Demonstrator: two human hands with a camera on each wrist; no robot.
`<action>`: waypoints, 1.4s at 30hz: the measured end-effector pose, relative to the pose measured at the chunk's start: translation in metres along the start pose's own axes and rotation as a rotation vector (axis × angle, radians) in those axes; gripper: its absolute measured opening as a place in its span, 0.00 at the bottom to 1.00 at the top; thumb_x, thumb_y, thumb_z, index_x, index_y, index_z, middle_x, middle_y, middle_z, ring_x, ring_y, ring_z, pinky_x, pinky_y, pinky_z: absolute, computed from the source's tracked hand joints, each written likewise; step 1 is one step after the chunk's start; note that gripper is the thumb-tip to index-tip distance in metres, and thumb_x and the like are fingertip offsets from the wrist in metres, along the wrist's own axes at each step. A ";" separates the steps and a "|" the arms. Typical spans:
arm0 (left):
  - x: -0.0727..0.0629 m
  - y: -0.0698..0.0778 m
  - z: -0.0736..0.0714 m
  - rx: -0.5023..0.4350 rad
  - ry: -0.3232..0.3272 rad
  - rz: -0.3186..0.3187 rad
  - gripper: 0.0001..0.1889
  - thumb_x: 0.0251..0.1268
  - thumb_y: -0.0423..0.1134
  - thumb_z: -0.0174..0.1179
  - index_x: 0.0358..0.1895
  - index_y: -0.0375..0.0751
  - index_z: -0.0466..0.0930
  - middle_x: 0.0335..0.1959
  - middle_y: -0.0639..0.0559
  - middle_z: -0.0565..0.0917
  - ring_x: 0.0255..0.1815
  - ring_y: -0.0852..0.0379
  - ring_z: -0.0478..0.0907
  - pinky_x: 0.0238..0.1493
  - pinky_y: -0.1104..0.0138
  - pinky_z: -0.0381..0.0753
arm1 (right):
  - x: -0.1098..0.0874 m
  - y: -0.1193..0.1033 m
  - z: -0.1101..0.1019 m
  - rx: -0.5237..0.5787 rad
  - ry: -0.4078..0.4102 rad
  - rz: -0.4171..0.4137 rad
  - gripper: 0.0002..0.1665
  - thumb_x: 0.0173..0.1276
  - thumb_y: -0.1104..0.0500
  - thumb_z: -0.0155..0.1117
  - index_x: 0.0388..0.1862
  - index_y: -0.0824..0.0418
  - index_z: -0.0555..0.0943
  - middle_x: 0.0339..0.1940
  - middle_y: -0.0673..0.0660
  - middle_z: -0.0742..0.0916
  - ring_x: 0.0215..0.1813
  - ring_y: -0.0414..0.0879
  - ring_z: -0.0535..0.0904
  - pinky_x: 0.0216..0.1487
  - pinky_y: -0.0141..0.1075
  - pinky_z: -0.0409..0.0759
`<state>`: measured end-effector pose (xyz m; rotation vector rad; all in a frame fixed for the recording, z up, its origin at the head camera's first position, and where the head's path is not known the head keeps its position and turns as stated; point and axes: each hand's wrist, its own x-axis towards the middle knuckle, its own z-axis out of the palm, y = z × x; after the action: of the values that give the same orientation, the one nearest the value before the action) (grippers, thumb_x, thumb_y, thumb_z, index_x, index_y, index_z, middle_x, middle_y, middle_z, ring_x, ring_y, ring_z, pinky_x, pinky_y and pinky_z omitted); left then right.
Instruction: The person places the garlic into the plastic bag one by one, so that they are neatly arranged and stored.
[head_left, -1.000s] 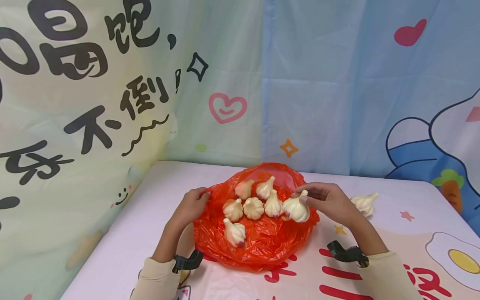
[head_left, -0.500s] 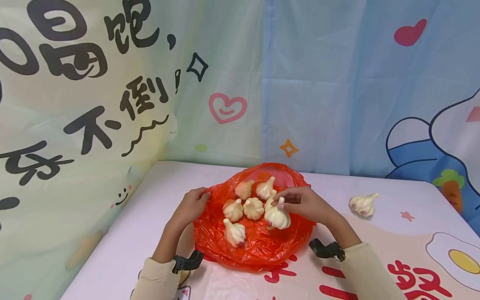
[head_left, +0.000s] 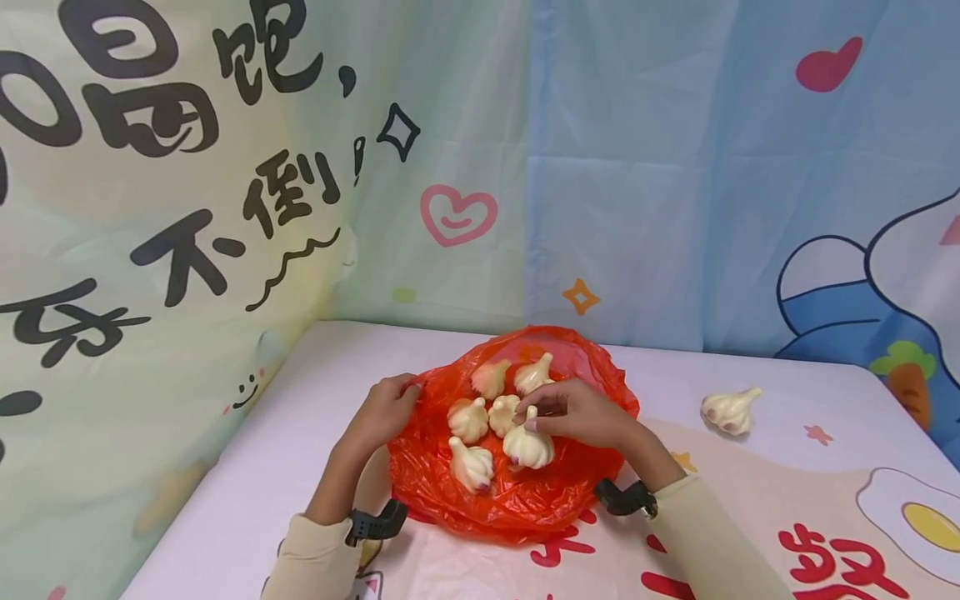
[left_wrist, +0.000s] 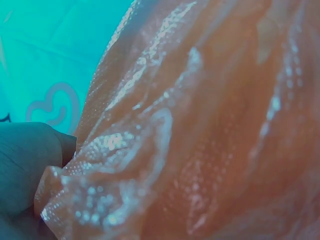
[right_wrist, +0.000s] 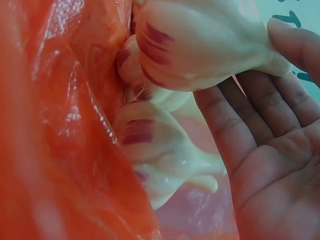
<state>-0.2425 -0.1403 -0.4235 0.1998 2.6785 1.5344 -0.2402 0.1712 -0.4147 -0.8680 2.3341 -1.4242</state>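
Note:
An orange-red plastic bag (head_left: 517, 521) lies spread wide on the table, its mouth facing up. My left hand (head_left: 386, 410) pinches the bag's left rim; the left wrist view has the thumb against the crinkled film. Between thumb and fingertips, my right hand (head_left: 581, 414) holds a cream garlic bulb (head_left: 529, 447) by its stem, over the middle of the bag. Purple streaks mark the base of this held garlic bulb (right_wrist: 195, 45). Several more garlic bulbs (head_left: 472, 465) sit in the bag, to the left of and behind the held one. The right hand hides part of the group.
One garlic bulb (head_left: 731, 411) lies outside the bag, on the table to the right. A printed cloth (head_left: 810, 508) with red lettering and a fried egg covers the table. Fabric backdrops (head_left: 622, 167) stand along the back and left edges.
My right hand has moved left with the garlic bulb, from the bag's right side to over its middle. The left hand keeps its grip on the rim.

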 end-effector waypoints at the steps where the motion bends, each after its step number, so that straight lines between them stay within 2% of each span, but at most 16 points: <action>1: 0.000 0.000 0.000 -0.001 -0.002 0.000 0.14 0.75 0.39 0.47 0.49 0.38 0.81 0.36 0.46 0.83 0.29 0.51 0.82 0.30 0.62 0.85 | 0.000 -0.001 0.000 0.001 -0.009 0.007 0.13 0.66 0.57 0.67 0.48 0.58 0.85 0.42 0.51 0.87 0.42 0.47 0.83 0.44 0.37 0.83; 11: -0.002 0.004 0.001 -0.008 -0.006 -0.016 0.13 0.75 0.40 0.48 0.49 0.39 0.81 0.36 0.46 0.83 0.28 0.50 0.82 0.30 0.62 0.85 | 0.006 -0.015 -0.001 0.005 -0.048 -0.016 0.12 0.67 0.60 0.66 0.48 0.61 0.84 0.42 0.54 0.86 0.43 0.51 0.82 0.43 0.37 0.84; 16: -0.002 0.001 0.001 -0.022 -0.010 -0.021 0.13 0.75 0.40 0.48 0.49 0.39 0.81 0.35 0.46 0.83 0.28 0.49 0.82 0.29 0.62 0.85 | 0.009 -0.009 0.007 0.015 -0.071 -0.004 0.13 0.67 0.58 0.66 0.49 0.61 0.84 0.42 0.53 0.87 0.42 0.49 0.82 0.44 0.37 0.83; 20: -0.002 -0.001 0.002 -0.023 -0.016 -0.023 0.13 0.75 0.40 0.48 0.49 0.39 0.80 0.36 0.46 0.83 0.28 0.50 0.82 0.30 0.62 0.85 | 0.010 0.000 0.014 0.050 -0.081 0.025 0.15 0.67 0.59 0.66 0.51 0.62 0.83 0.44 0.55 0.87 0.47 0.49 0.82 0.47 0.35 0.82; 27: -0.003 0.002 0.001 -0.022 -0.012 -0.015 0.13 0.75 0.40 0.48 0.50 0.39 0.80 0.37 0.46 0.83 0.29 0.49 0.83 0.30 0.61 0.85 | 0.012 0.008 0.022 0.076 -0.075 -0.009 0.16 0.67 0.61 0.66 0.51 0.65 0.82 0.45 0.56 0.87 0.49 0.50 0.82 0.49 0.36 0.81; 35: -0.002 0.003 0.001 -0.005 -0.007 -0.016 0.13 0.75 0.40 0.48 0.50 0.38 0.80 0.37 0.46 0.83 0.29 0.51 0.83 0.31 0.61 0.85 | 0.009 0.015 0.027 0.076 -0.057 0.036 0.15 0.67 0.57 0.66 0.51 0.59 0.84 0.43 0.52 0.87 0.45 0.45 0.82 0.47 0.36 0.82; 42: -0.003 0.002 0.002 -0.002 -0.005 -0.013 0.13 0.75 0.40 0.49 0.51 0.39 0.80 0.38 0.46 0.83 0.29 0.51 0.83 0.31 0.61 0.85 | 0.008 0.013 0.025 0.111 -0.013 -0.003 0.18 0.68 0.59 0.65 0.55 0.63 0.81 0.48 0.56 0.87 0.52 0.48 0.82 0.51 0.37 0.81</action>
<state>-0.2392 -0.1381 -0.4229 0.1848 2.6687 1.5310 -0.2379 0.1529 -0.4378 -0.8477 2.2220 -1.5285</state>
